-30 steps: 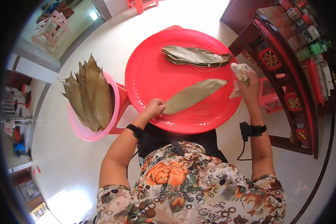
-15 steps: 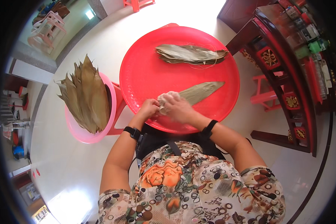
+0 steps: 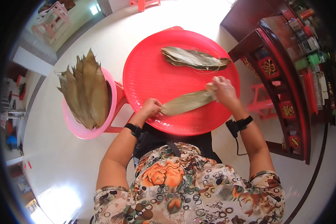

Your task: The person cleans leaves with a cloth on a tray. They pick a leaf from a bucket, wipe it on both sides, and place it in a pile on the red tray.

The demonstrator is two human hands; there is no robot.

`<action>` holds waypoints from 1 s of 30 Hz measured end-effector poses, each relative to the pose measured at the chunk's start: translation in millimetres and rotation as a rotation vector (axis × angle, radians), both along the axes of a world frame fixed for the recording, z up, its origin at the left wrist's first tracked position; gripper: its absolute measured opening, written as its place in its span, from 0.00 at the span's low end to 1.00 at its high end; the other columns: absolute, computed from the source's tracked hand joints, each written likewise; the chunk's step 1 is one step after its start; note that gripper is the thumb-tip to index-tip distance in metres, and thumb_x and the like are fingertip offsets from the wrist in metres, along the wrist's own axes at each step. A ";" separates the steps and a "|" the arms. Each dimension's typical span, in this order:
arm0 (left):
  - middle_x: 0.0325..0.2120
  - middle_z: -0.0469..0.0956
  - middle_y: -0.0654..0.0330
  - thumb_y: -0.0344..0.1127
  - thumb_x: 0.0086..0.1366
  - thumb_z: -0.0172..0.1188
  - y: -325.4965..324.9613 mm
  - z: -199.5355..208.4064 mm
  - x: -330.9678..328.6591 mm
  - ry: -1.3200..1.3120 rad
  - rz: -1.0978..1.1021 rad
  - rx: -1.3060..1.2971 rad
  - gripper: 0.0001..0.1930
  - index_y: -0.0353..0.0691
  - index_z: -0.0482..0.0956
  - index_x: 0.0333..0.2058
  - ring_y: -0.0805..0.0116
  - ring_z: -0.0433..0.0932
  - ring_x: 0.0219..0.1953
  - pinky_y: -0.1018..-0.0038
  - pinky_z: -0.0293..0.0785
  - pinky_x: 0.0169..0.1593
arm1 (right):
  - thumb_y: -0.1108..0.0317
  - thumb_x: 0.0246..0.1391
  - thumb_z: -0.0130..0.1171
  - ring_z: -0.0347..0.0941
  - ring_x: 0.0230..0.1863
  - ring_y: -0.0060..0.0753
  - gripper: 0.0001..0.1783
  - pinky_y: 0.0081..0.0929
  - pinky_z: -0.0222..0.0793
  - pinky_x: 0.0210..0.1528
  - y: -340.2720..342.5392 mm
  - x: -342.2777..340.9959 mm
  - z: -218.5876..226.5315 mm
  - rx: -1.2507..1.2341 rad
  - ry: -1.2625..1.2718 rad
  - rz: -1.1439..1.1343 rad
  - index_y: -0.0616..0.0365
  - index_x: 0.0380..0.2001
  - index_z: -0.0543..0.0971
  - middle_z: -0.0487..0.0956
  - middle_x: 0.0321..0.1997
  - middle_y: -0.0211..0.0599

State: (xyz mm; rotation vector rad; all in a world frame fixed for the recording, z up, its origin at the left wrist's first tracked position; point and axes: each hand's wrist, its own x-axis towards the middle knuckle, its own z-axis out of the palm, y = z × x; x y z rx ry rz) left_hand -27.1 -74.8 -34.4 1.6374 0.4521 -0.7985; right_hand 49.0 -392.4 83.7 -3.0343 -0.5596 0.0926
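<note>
A single long bamboo leaf [image 3: 186,103] lies slanting across the near part of a round red tray [image 3: 143,71]. At its left end, my left hand [image 3: 152,107] pinches the leaf near the tray's rim. My right hand [image 3: 225,91] is closed around a pale, crumpled cloth [image 3: 211,87] at the leaf's right end. Most of the cloth is hidden by the fingers. Farther back on the tray rests a flat stack of similar leaves [image 3: 196,59], with thin loose strands along its right side.
Left of the tray, a pink basin [image 3: 115,112] holds a large upright bunch of leaves [image 3: 87,89]. Red stools [image 3: 119,108] stand beneath. A dark wooden cabinet [image 3: 302,123] with gold carvings and cluttered shelves stands on the right, a red stool [image 3: 263,102] beside it.
My right hand with the cloth has moved from the leaf's left end, beside my left hand, rightward to its other end. My left hand remains at the left end.
</note>
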 end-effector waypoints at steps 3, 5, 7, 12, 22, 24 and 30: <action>0.23 0.79 0.51 0.20 0.57 0.53 0.3 -0.8 4.5 -0.029 -0.003 -0.032 0.06 0.30 0.75 0.34 0.63 0.83 0.22 0.74 0.75 0.20 | 0.69 0.44 0.59 0.72 0.47 0.53 0.23 0.45 0.73 0.36 64.2 -31.4 0.0 0.155 -0.019 0.326 0.52 0.47 0.71 0.71 0.50 0.45; 0.22 0.79 0.52 0.20 0.57 0.53 4.8 -5.9 1.0 -0.015 0.024 -0.020 0.07 0.31 0.76 0.34 0.63 0.82 0.22 0.74 0.76 0.20 | 0.65 0.36 0.69 0.71 0.48 0.48 0.36 0.40 0.72 0.43 116.7 -58.7 -5.4 -0.008 0.157 0.553 0.54 0.53 0.70 0.68 0.52 0.42; 0.22 0.79 0.51 0.20 0.57 0.52 11.5 -32.0 -0.3 -0.143 -0.031 0.038 0.07 0.30 0.76 0.34 0.63 0.82 0.22 0.74 0.76 0.21 | 0.64 0.29 0.73 0.67 0.56 0.49 0.44 0.36 0.70 0.50 144.2 -81.4 -47.3 -0.033 0.314 0.656 0.56 0.56 0.69 0.64 0.60 0.44; 0.22 0.79 0.50 0.19 0.57 0.51 8.3 -14.7 -5.7 -0.053 0.014 -0.043 0.09 0.29 0.75 0.36 0.63 0.82 0.22 0.75 0.76 0.21 | 0.56 0.32 0.73 0.59 0.65 0.44 0.51 0.37 0.56 0.65 101.1 -71.0 -62.3 -0.073 0.155 0.535 0.60 0.61 0.63 0.63 0.64 0.45; 0.24 0.79 0.50 0.18 0.57 0.48 -2.9 3.8 -3.9 -0.099 -0.002 0.001 0.10 0.28 0.74 0.37 0.64 0.82 0.21 0.73 0.76 0.21 | 0.75 0.33 0.70 0.66 0.56 0.52 0.36 0.42 0.67 0.58 -36.2 8.8 -76.1 0.076 0.213 -0.173 0.51 0.50 0.69 0.67 0.58 0.45; 0.24 0.79 0.50 0.18 0.56 0.47 1.7 5.1 -6.5 -0.270 -0.069 0.070 0.09 0.27 0.75 0.35 0.65 0.81 0.21 0.72 0.77 0.23 | 0.76 0.34 0.69 0.64 0.58 0.52 0.33 0.41 0.66 0.58 -30.7 8.1 -75.5 0.099 0.236 -0.176 0.54 0.48 0.70 0.65 0.60 0.44; 0.23 0.79 0.56 0.21 0.59 0.48 30.7 55.0 -19.1 -0.593 -0.084 0.233 0.09 0.30 0.75 0.36 0.70 0.80 0.25 0.75 0.76 0.30 | 0.59 0.50 0.55 0.72 0.40 0.49 0.20 0.40 0.71 0.40 -20.2 3.7 -69.4 0.396 0.315 -0.278 0.57 0.45 0.71 0.73 0.43 0.48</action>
